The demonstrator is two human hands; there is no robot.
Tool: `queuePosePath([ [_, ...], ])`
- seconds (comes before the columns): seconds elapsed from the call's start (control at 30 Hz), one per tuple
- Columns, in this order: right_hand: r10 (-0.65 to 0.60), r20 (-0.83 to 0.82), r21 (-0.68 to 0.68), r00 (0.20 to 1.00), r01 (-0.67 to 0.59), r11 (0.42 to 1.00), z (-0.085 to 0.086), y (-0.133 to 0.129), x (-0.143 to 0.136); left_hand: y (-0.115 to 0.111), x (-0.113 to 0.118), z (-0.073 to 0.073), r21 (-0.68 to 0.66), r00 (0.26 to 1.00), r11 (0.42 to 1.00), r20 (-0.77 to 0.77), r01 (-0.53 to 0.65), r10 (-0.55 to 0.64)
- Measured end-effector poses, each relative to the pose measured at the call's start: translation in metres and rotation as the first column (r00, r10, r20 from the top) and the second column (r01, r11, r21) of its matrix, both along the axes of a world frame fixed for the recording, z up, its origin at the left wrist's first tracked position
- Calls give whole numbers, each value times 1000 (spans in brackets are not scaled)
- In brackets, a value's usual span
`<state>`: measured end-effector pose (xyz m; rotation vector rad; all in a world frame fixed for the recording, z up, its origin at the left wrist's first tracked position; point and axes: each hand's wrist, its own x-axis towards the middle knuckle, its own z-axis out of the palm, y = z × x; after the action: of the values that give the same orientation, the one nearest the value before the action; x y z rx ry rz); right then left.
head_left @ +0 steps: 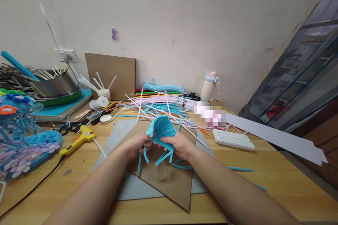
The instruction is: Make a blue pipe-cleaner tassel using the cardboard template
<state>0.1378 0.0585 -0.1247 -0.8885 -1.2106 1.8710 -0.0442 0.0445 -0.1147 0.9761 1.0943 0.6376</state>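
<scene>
Between my two hands is a fan-shaped piece of blue pipe cleaners (pixel 161 126), set side by side and curved over at the top. My left hand (pixel 138 145) is closed on its left edge, and my right hand (pixel 177 144) pinches its lower right edge with the thumb on top. Several loose blue ends hang below the piece. It is held above a brown cardboard sheet (pixel 169 182) that lies askew on a grey mat (pixel 139 186). Loose blue pipe cleaners (pixel 240 169) lie by my right forearm.
A yellow glue gun (pixel 79 140) with a black cord lies left, near scissors (pixel 69 126) and a blue flowered craft piece (pixel 26 154). Pink and blue pipe cleaners (pixel 158 100) are heaped behind the cardboard. A white box-like device (pixel 233 139) and a bottle (pixel 210 86) stand right.
</scene>
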Motion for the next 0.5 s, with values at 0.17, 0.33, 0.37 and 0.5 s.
queuePosePath([
  [0.17,50,-17,-56,999,-51,997,5,-2,1,-2,0,0,60,997,998,-79,2,3],
  [0.33,13,-31,-34,999,-14,999,3,-3,-1,-6,5,2,187,993,982,-118,-11,33],
  [0.37,4,-24,-30,1000,-4,1000,3,-3,-2,-7,6,3,205,991,979,-128,-18,45],
  [0.5,-2,10,-31,1000,2,1000,7,-6,-4,-7,9,2,253,981,966,-162,-60,104],
])
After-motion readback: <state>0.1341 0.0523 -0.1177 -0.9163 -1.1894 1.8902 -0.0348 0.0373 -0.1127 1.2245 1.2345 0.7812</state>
